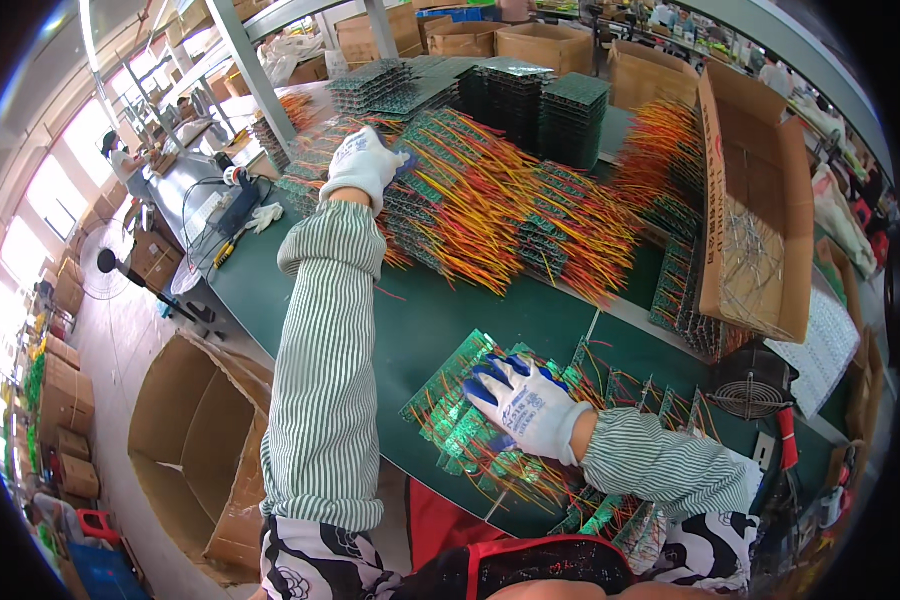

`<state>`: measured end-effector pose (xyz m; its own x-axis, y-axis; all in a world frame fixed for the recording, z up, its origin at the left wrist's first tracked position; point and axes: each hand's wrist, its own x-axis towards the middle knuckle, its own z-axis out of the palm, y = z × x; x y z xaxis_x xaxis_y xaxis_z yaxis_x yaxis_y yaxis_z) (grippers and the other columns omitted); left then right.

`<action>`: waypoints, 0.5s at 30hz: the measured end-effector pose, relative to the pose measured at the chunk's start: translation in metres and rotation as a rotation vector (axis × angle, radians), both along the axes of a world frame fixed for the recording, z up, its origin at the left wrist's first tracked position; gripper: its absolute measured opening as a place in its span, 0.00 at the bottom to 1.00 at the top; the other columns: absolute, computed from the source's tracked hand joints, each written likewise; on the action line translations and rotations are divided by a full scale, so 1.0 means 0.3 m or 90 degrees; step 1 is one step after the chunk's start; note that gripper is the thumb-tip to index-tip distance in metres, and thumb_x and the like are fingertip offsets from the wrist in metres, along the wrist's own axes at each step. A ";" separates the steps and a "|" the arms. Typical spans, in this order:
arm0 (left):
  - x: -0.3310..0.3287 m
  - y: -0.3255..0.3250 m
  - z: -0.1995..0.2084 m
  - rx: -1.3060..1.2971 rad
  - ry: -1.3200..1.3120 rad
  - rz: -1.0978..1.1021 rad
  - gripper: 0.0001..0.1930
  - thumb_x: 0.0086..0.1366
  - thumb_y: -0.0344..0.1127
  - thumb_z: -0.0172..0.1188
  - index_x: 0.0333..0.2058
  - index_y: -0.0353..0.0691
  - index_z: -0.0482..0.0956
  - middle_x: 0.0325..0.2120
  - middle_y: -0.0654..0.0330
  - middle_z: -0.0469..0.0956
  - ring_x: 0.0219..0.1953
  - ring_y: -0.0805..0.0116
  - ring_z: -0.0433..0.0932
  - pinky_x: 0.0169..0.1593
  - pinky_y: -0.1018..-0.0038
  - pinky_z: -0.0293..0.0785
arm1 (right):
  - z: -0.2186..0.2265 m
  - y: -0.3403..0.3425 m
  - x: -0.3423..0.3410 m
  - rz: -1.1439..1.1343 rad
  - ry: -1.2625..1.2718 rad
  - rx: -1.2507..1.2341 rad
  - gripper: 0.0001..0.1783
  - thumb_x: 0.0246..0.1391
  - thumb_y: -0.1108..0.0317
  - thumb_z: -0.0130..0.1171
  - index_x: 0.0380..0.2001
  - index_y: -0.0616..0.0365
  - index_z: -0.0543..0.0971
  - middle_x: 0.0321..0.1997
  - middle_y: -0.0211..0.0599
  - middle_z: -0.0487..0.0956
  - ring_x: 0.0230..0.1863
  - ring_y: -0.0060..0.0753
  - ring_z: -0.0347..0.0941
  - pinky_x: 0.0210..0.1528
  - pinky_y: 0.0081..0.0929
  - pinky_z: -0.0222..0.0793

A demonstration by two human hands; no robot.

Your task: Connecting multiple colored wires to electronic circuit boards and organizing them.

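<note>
Hands (532, 408) at circuit boards (458, 425), orange wires (475, 215)

This is a factory workshop, with big piles of green boards (430, 95) and orange wires (470, 205) at twelve o'clock, brown boxes (642, 75) at one, and a person (118, 156) by a shiny table (175, 190) at ten.

Hands (525, 408) gloved white and dark blue. Sleeve covers (332, 380): thin stripes, grey-green and white. Upper sleeves (315, 562) black-and-white swirl pattern. Circuit boards (458, 425) bright green; wires (480, 200) yellow, orange, red. Tabletop (430, 320) dark green. Cartons (185, 435) plain brown. Apron (555, 565) black, red trim.
</note>
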<state>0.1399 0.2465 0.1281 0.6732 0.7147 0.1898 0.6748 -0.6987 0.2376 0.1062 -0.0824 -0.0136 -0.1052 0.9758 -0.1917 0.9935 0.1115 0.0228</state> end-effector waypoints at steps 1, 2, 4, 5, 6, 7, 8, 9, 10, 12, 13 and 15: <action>0.014 -0.046 0.019 0.049 -0.010 -0.004 0.34 0.55 0.53 0.63 0.53 0.34 0.70 0.50 0.45 0.74 0.51 0.51 0.74 0.53 0.62 0.70 | 0.001 -0.010 0.013 -0.012 0.012 0.002 0.43 0.51 0.45 0.55 0.64 0.57 0.56 0.66 0.51 0.58 0.68 0.56 0.50 0.66 0.52 0.46; 0.002 -0.065 0.031 0.065 -0.015 -0.011 0.35 0.54 0.52 0.64 0.54 0.34 0.67 0.51 0.46 0.73 0.53 0.51 0.73 0.54 0.62 0.70 | 0.003 -0.011 0.013 -0.011 0.027 0.009 0.44 0.51 0.44 0.56 0.64 0.57 0.55 0.66 0.51 0.58 0.68 0.55 0.51 0.65 0.52 0.47; -0.003 -0.084 0.056 0.059 -0.010 -0.003 0.34 0.54 0.52 0.64 0.53 0.33 0.68 0.50 0.47 0.73 0.53 0.50 0.73 0.54 0.62 0.70 | 0.038 -0.034 0.036 -0.021 0.046 0.054 0.45 0.50 0.41 0.54 0.64 0.57 0.56 0.65 0.50 0.60 0.67 0.52 0.53 0.65 0.51 0.49; 0.002 -0.093 0.069 0.048 -0.011 0.001 0.34 0.54 0.52 0.64 0.52 0.33 0.69 0.49 0.47 0.74 0.52 0.50 0.73 0.54 0.63 0.70 | 0.072 -0.047 0.049 -0.034 0.060 0.095 0.46 0.50 0.38 0.53 0.63 0.57 0.57 0.64 0.49 0.61 0.67 0.49 0.54 0.64 0.49 0.50; -0.011 -0.083 0.075 0.033 -0.016 -0.005 0.32 0.55 0.53 0.63 0.52 0.36 0.71 0.48 0.47 0.75 0.52 0.50 0.73 0.54 0.62 0.70 | 0.127 -0.056 0.058 -0.043 0.032 0.092 0.47 0.48 0.37 0.54 0.63 0.57 0.57 0.64 0.50 0.61 0.67 0.49 0.54 0.64 0.46 0.51; -0.020 -0.083 0.076 0.039 -0.015 -0.002 0.32 0.55 0.53 0.63 0.52 0.36 0.71 0.48 0.47 0.75 0.52 0.50 0.73 0.54 0.62 0.70 | 0.150 -0.063 0.071 -0.039 0.033 0.098 0.47 0.48 0.37 0.54 0.63 0.57 0.57 0.64 0.50 0.61 0.67 0.49 0.54 0.64 0.46 0.51; -0.024 -0.115 0.076 0.067 -0.005 0.020 0.31 0.55 0.53 0.63 0.51 0.38 0.72 0.48 0.47 0.74 0.52 0.50 0.73 0.54 0.62 0.70 | 0.161 -0.081 0.092 -0.072 0.053 0.136 0.48 0.47 0.37 0.56 0.63 0.57 0.57 0.63 0.49 0.62 0.67 0.50 0.54 0.64 0.46 0.52; -0.030 -0.147 0.078 0.095 0.004 0.043 0.30 0.55 0.53 0.63 0.51 0.40 0.72 0.49 0.48 0.74 0.52 0.51 0.73 0.54 0.61 0.70 | 0.174 -0.098 0.115 -0.103 0.073 0.175 0.49 0.46 0.38 0.58 0.63 0.57 0.57 0.62 0.49 0.63 0.66 0.51 0.55 0.63 0.47 0.53; -0.025 -0.183 0.084 0.125 0.021 0.069 0.28 0.55 0.53 0.64 0.50 0.43 0.74 0.50 0.50 0.72 0.53 0.52 0.72 0.54 0.60 0.70 | 0.192 -0.109 0.141 -0.124 0.093 0.170 0.48 0.47 0.37 0.56 0.64 0.57 0.56 0.63 0.49 0.61 0.67 0.50 0.54 0.64 0.46 0.52; -0.043 -0.261 0.097 0.179 0.042 0.084 0.28 0.55 0.53 0.64 0.50 0.44 0.74 0.50 0.51 0.72 0.54 0.53 0.71 0.54 0.60 0.69 | 0.234 -0.132 0.161 -0.157 0.079 0.165 0.48 0.48 0.37 0.55 0.64 0.57 0.56 0.65 0.50 0.60 0.67 0.50 0.53 0.65 0.46 0.51; -0.054 -0.284 0.106 0.230 0.064 0.101 0.28 0.55 0.53 0.64 0.50 0.44 0.74 0.51 0.52 0.71 0.54 0.53 0.70 0.54 0.60 0.69 | 0.256 -0.141 0.169 -0.187 0.065 0.157 0.47 0.50 0.37 0.54 0.64 0.57 0.55 0.66 0.50 0.59 0.68 0.50 0.52 0.66 0.45 0.50; -0.025 -0.284 0.082 0.223 0.070 0.098 0.28 0.55 0.52 0.64 0.50 0.44 0.73 0.50 0.51 0.71 0.55 0.53 0.70 0.54 0.60 0.68 | 0.261 -0.154 0.210 -0.222 0.077 0.129 0.46 0.51 0.38 0.53 0.65 0.57 0.55 0.67 0.50 0.57 0.69 0.51 0.50 0.67 0.45 0.48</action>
<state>0.1323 0.1615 0.1527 0.5935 0.7134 0.3725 0.7857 -0.6140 -0.0760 0.1692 -0.1287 0.0648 0.2277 0.9737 0.0015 0.9680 -0.2262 -0.1087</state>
